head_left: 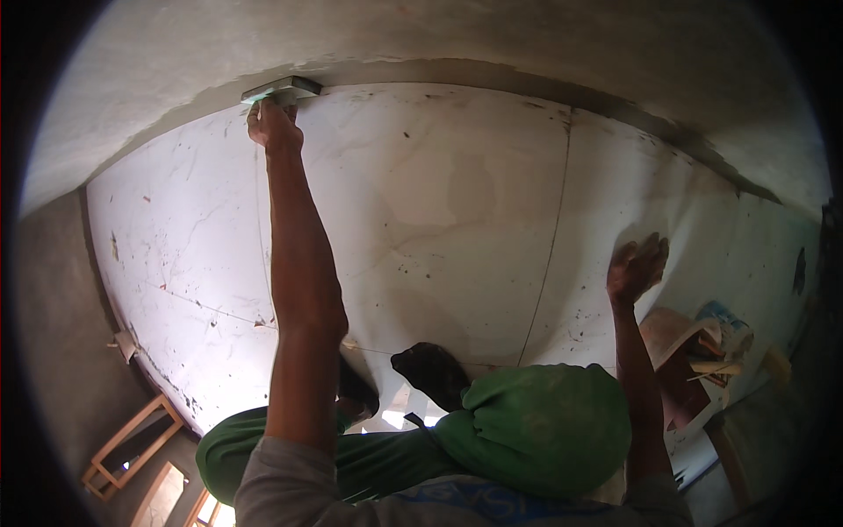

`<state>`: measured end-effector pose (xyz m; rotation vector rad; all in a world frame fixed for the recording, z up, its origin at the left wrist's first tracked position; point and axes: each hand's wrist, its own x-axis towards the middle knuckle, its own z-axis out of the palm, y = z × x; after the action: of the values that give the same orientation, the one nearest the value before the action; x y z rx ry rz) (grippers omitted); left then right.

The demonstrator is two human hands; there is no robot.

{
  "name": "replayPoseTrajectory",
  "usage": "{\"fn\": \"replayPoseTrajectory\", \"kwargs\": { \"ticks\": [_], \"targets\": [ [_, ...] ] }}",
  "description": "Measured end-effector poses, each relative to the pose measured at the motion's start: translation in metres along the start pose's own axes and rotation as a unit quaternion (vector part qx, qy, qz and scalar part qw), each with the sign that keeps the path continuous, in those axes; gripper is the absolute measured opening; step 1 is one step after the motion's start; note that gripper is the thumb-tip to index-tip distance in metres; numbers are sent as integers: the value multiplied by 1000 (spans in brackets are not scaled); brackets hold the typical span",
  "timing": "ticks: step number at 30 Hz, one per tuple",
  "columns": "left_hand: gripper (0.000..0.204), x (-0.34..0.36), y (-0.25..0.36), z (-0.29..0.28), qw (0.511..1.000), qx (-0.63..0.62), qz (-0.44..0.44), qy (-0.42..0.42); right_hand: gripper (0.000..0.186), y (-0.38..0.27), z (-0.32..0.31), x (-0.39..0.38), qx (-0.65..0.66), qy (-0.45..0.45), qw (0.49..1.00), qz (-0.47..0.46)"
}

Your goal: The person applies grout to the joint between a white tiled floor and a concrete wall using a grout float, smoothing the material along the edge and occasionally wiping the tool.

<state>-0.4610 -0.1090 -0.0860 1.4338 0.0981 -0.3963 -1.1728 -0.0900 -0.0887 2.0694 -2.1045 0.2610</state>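
Observation:
My left arm is stretched far forward. At its end my left hand grips a flat, rectangular hand float, greyish green, from its near side. The float lies along the foot of the wall, where a darker damp-looking band of plaster meets the floor tiles. Over to the right, my right hand is held out with fingers extended and nothing in it. Large pale tiles spread beneath both hands, dark seams between them and specks of dirt on top.
The grey plastered wall curves across the far side. A torn sack or bag with scraps lies right of my right forearm. Wooden frames lean at the lower left. My dark shoe and green-clad knees are close below.

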Motion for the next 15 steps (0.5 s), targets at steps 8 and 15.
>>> {"fn": "replayPoseTrajectory", "kwargs": {
  "ticks": [8, 15],
  "targets": [
    [50, -148, -86, 64, 983, -104, 114, -99, 71, -3, 2, 0, 10, -16, 1000, 9],
    [40, -366, -127, 146, 967, 140, 137, -166, 77, -12, -1, -2, 16, -31, 999, 14]
  ]
}}
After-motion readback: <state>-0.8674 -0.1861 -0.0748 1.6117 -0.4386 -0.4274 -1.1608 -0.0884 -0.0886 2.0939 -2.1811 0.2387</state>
